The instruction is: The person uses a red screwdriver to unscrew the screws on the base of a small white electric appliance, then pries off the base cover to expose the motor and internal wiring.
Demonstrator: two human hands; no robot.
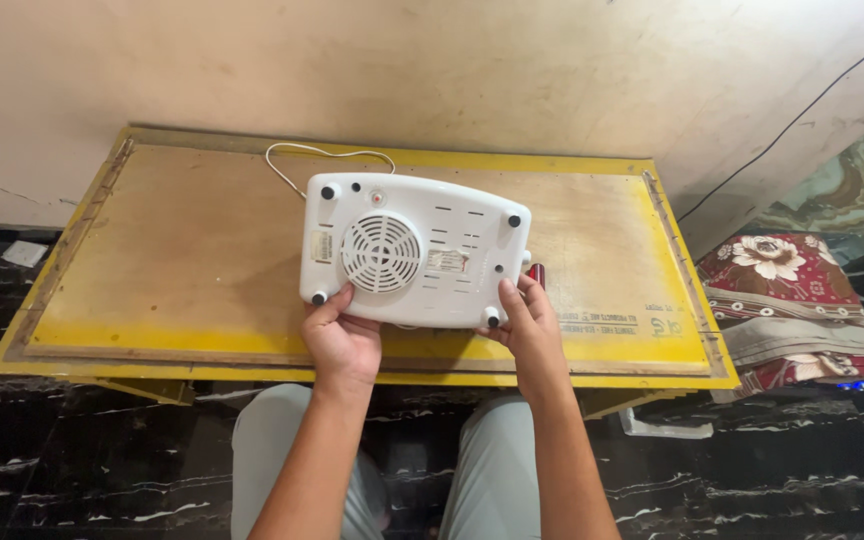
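A white plastic appliance (422,250) lies upside down on a low yellow-edged wooden table (182,260). Its underside shows a round vent grille, several slots and black rubber feet at the corners. My left hand (342,340) grips its near edge at the left corner. My right hand (530,330) holds the near right corner, thumb on the underside. A white cord (302,150) loops from the appliance's far side across the tabletop. A small dark red object (536,274) peeks out by my right fingers, mostly hidden.
A beige wall stands right behind the table, with a black cable (792,125) running down it at the right. A red floral cushion or folded cloth (792,300) lies on the black marble floor to the right. My knees are under the table's near edge.
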